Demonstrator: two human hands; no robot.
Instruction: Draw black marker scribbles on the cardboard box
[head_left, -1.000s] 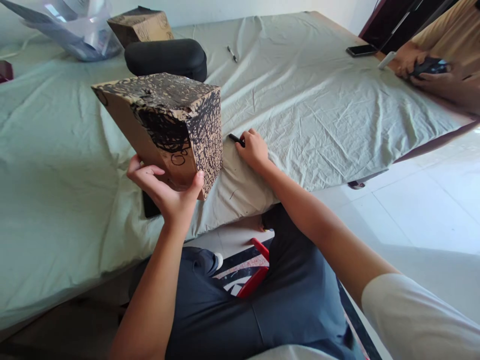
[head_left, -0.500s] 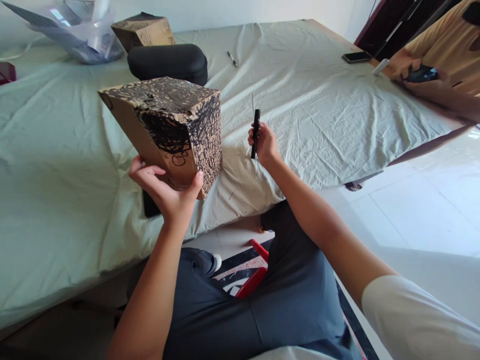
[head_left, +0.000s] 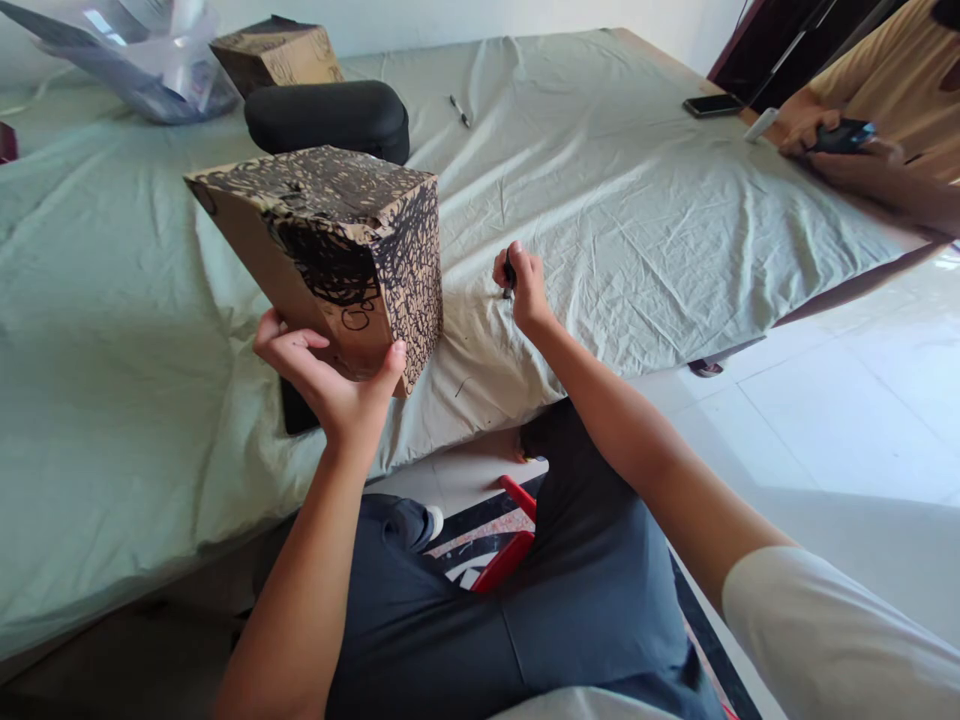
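A brown cardboard box (head_left: 409, 290), its top and right side covered in black looping scribbles, is tilted at the near edge of the cloth-covered surface. My left hand (head_left: 337, 385) grips its lower near part, thumb at the right corner and fingers against the plain left side. To the right of the box, my right hand (head_left: 527, 288) is closed around a black marker (head_left: 510, 270). Most of the marker is hidden by the fingers. A dark flat object (head_left: 298, 408) lies partly covered beneath the box and my left hand.
Behind the box lie a black hard case (head_left: 326, 120), another scribbled cardboard box (head_left: 281, 55) and a clear plastic tub (head_left: 176, 80). A pen (head_left: 460, 112) rests farther back. At right, a phone (head_left: 712, 106) lies near a person (head_left: 919, 90) holding a dark device (head_left: 841, 137).
My right hand has turned the marker, which stood upright and in full view and now points mostly away. The box and my left hand stay nearly the same; the view has shifted slightly.
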